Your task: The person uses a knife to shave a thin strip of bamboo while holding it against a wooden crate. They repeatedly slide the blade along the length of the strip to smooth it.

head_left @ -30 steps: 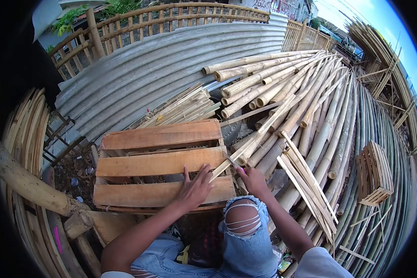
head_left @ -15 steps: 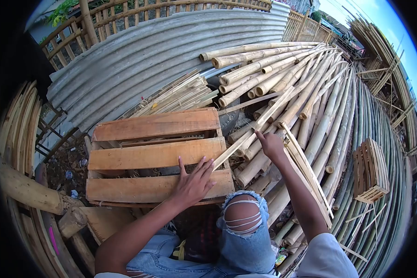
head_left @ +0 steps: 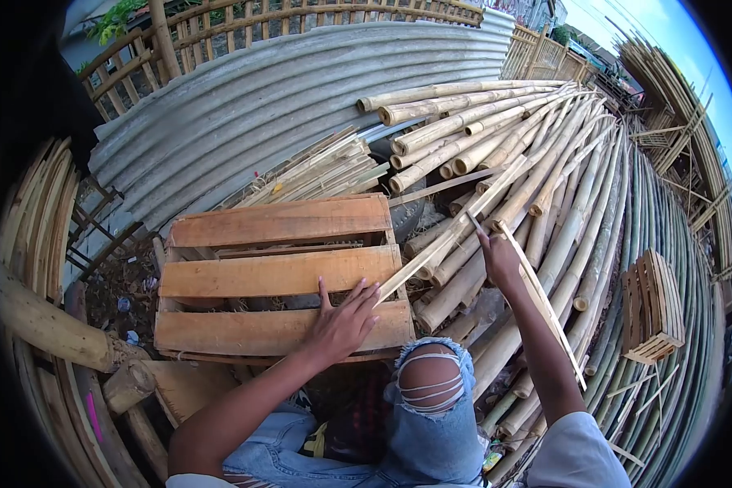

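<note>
A long pale bamboo strip (head_left: pixel 439 246) slants from the wooden crate up over the bamboo poles. My left hand (head_left: pixel 342 323) lies on the crate's slats (head_left: pixel 276 275), thumb and fingers spread, with the fingertips touching the strip's near end. Whether any finger presses on top of it is hard to see. My right hand (head_left: pixel 503 262) is closed around a knife (head_left: pixel 474 221); its handle is hidden in the fist and the short dark blade points up-left, close to the strip. Beside that forearm, another split bamboo piece (head_left: pixel 537 293) leans.
Bamboo poles (head_left: pixel 464 154) fan out ahead and to the right. A small slatted crate (head_left: pixel 652 307) sits on the green poles. Behind the large crate lies a bundle of split strips (head_left: pixel 317 171) against corrugated sheeting (head_left: pixel 285 89). A thick bamboo pole (head_left: pixel 53 329) juts in at left.
My right hand and the knife have moved to the right, along the strip's side. My left hand stays on the crate, and the whole view has shifted slightly.
</note>
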`<state>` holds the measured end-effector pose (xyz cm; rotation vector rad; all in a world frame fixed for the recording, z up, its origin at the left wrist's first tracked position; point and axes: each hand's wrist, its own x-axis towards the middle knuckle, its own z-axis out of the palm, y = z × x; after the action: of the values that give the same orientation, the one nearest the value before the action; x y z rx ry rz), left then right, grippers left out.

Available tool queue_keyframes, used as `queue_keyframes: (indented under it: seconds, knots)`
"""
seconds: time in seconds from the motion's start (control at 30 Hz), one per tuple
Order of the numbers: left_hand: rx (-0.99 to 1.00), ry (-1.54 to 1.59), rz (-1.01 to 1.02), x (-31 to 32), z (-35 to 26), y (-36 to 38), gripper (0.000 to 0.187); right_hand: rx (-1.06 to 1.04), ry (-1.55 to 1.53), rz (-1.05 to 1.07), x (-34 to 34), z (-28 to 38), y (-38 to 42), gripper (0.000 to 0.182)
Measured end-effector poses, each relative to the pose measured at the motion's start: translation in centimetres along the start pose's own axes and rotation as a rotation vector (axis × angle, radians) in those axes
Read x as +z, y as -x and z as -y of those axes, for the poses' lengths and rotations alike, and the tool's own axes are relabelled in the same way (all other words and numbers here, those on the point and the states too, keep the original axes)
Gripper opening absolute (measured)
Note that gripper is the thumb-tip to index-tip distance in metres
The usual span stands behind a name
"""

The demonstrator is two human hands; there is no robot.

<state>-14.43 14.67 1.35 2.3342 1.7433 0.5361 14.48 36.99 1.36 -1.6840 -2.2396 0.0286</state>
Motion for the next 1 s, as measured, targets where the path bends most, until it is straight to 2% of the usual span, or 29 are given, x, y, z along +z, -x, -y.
queue_keyframes:
  seconds: [0.17, 0.2, 0.27, 0.3, 0.33, 0.4, 0.47, 0.6, 0.67, 0.7, 0.73, 0.8, 0.83, 0.9, 0.93, 0.97, 1.0]
  knots:
    - [0.011, -0.011, -0.01, 0.6, 0.0, 0.0, 0.044, -0.163, -0.211, 0.379, -0.8, 8.3, 7.8, 0.059]
    - [0.006, -0.024, -0.003, 0.6, 0.0, -0.1, 0.043, -0.159, -0.216, 0.386, 0.0, 7.8, 7.7, 0.059]
    - [0.0, -0.043, 0.012, 0.5, 0.0, 0.1, 0.043, -0.23, -0.165, 0.202, 1.6, 5.8, 6.3, 0.06]
    - [0.004, -0.045, 0.014, 0.5, -0.1, 0.1, 0.044, -0.064, -0.14, 0.2, 0.9, 4.8, 4.4, 0.061]
    - [0.011, -0.054, 0.009, 0.3, -0.1, -0.1, 0.044, 0.006, -0.138, 0.112, 1.3, 2.6, 2.3, 0.063]
    - [0.017, -0.05, -0.001, 0.5, -0.1, -0.1, 0.044, 0.013, -0.119, -0.023, 2.2, 0.4, 0.2, 0.065]
    - [0.022, -0.045, -0.016, 0.5, 0.1, -0.3, 0.044, 0.109, -0.278, 0.109, 1.5, 3.2, 1.5, 0.065]
    - [0.035, -0.041, -0.009, 0.7, 0.1, -0.1, 0.044, -0.218, -0.297, 0.378, 1.2, 9.8, 8.3, 0.059]
    - [0.044, -0.056, -0.007, 0.4, 0.2, 0.0, 0.043, -0.27, -0.222, 0.397, 0.6, 9.5, 8.1, 0.058]
    - [0.027, -0.019, 0.005, 0.3, 0.2, -0.1, 0.043, -0.212, -0.24, 0.35, 1.2, 8.0, 6.8, 0.056]
    - [0.017, 0.013, 0.015, 0.1, 0.1, -0.1, 0.043, -0.151, -0.258, 0.296, 2.2, 5.8, 4.9, 0.054]
    - [-0.01, 0.037, 0.02, 0.2, -0.1, -0.2, 0.043, -0.137, -0.192, 0.052, 2.7, 1.8, 1.3, 0.052]
    - [-0.042, 0.069, 0.024, 0.3, -0.2, -0.2, 0.043, -0.138, -0.193, 0.041, 2.6, 2.1, 1.2, 0.052]
    - [-0.042, 0.085, 0.01, 0.7, 0.0, -0.1, 0.043, 0.054, -0.384, 0.108, 2.4, 3.9, 1.7, 0.051]
    - [-0.052, 0.113, 0.006, 0.9, 0.1, -0.1, 0.043, -0.079, -0.326, 0.11, 2.5, 5.3, 3.1, 0.056]
    - [-0.051, 0.103, 0.007, 0.9, 0.0, -0.1, 0.043, 0.026, -0.345, 0.279, 1.5, 7.9, 4.7, 0.059]
    - [-0.05, 0.105, 0.004, 0.8, 0.0, -0.2, 0.043, -0.086, -0.369, 0.261, 3.5, 9.1, 6.9, 0.061]
